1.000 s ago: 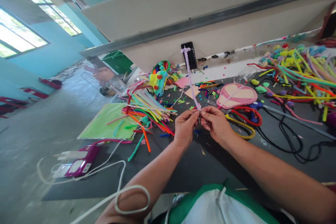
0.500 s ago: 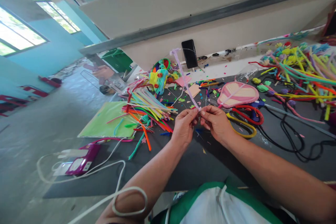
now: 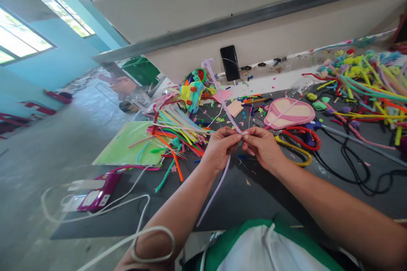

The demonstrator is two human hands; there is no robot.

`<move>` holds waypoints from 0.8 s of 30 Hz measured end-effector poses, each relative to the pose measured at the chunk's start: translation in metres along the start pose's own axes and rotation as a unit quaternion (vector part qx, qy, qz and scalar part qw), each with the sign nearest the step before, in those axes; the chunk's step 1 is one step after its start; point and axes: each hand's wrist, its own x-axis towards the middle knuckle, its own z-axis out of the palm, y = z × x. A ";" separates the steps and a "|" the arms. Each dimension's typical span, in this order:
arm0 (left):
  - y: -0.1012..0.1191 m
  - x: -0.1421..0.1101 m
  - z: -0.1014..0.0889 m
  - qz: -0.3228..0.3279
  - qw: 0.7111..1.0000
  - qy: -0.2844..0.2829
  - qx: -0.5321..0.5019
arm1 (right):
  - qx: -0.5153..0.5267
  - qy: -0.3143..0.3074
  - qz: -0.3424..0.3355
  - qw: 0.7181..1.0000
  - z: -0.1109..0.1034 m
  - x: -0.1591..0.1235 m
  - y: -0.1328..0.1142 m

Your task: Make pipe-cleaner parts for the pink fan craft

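Observation:
A lilac pipe cleaner [image 3: 221, 98] is pinched between the fingertips of both hands over the dark table. Its upper length slants up and left to a bent, knobby end, and a thinner lilac tail [image 3: 216, 194] hangs below my left hand. My left hand [image 3: 222, 146] is closed on it with thumb and index finger. Close beside it, nearly touching, my right hand [image 3: 262, 146] grips the same spot. Just right of my right hand lie scissors with yellow handles [image 3: 294, 154] and red handles [image 3: 305, 131]. A pink and cream striped oval piece [image 3: 288, 113] sits behind them.
Loose pipe cleaners [image 3: 182, 123] lie to the left on a green sheet [image 3: 121, 144]. A purple device [image 3: 103, 192] with a white cable stands at the left edge. At the back a phone [image 3: 229, 63] leans on the board. Black cord [image 3: 351, 165] and a colourful pile [image 3: 375, 89] are right.
The lilac tail now shows below my left hand, where it was not visible before. My left fingers have shifted slightly at the pinch; both hands still hold the pipe cleaner.

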 end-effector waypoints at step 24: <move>-0.018 -0.019 -0.006 0.126 0.960 0.047 0.246 | -0.025 0.065 -0.018 0.997 0.006 -0.001 -0.007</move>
